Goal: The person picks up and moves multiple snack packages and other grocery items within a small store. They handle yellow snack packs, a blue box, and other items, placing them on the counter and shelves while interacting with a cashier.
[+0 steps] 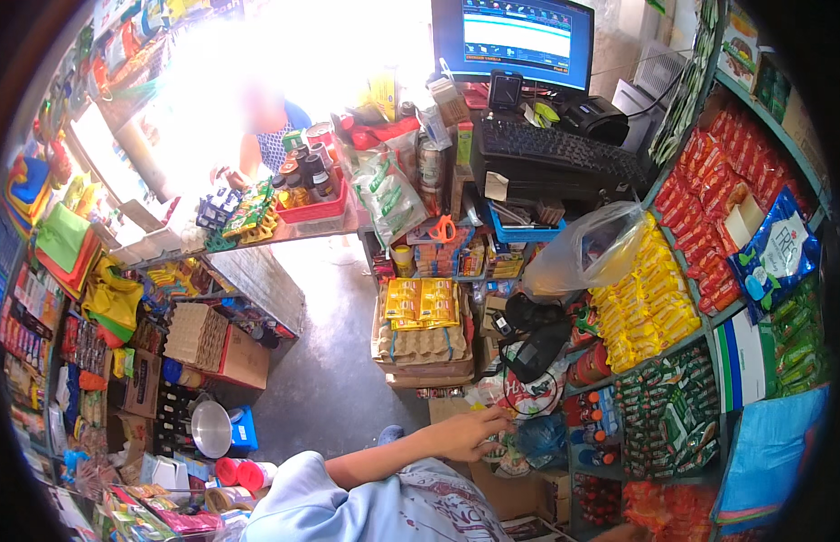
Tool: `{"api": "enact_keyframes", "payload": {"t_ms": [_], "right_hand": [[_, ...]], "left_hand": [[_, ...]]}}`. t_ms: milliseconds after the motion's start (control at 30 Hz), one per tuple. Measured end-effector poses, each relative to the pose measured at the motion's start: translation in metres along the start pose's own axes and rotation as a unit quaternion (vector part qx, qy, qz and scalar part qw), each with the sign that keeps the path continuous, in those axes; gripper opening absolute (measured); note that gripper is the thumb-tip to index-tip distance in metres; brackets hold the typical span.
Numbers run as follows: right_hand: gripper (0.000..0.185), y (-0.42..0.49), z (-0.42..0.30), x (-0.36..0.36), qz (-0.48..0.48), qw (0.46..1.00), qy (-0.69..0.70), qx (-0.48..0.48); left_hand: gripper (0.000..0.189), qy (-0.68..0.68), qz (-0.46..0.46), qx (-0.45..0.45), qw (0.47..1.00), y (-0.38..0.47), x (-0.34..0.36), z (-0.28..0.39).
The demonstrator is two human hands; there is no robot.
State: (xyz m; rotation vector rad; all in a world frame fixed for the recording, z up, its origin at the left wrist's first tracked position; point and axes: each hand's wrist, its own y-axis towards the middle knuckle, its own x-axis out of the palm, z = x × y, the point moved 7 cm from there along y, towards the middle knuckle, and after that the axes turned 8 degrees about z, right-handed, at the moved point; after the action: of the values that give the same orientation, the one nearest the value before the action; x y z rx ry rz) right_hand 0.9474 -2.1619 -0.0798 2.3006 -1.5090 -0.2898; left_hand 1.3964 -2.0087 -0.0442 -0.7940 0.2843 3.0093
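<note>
My left hand reaches across in front of my body with its fingers apart and nothing in them. It hovers near a blue plastic bag and a white printed plastic bag. At the bottom edge, only a small part of my right hand shows, close to red-orange packets on the lower right shelf. Its fingers are blurred and partly cut off, so a grip cannot be made out. Just above those packets hang rows of dark green sachets.
Shelves of yellow packets and red packets line the right side. Egg trays are stacked ahead, below a keyboard and a monitor. Across the counter is another person. A metal bowl stands at left.
</note>
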Motion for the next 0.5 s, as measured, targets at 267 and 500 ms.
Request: {"api": "enact_keyframes", "payload": {"t_ms": [267,500], "right_hand": [[0.028,-0.277,-0.261,-0.027,-0.461,0.826,0.321,-0.049],[0.026,-0.370,-0.422,-0.070,-0.617,0.499,0.540,-0.280]], "left_hand": [[0.078,0.056,0.351,0.204,0.912,-0.036,-0.069,0.062],[0.064,-0.296,0.607,0.223,0.703,-0.165,-0.305,0.071]]}}
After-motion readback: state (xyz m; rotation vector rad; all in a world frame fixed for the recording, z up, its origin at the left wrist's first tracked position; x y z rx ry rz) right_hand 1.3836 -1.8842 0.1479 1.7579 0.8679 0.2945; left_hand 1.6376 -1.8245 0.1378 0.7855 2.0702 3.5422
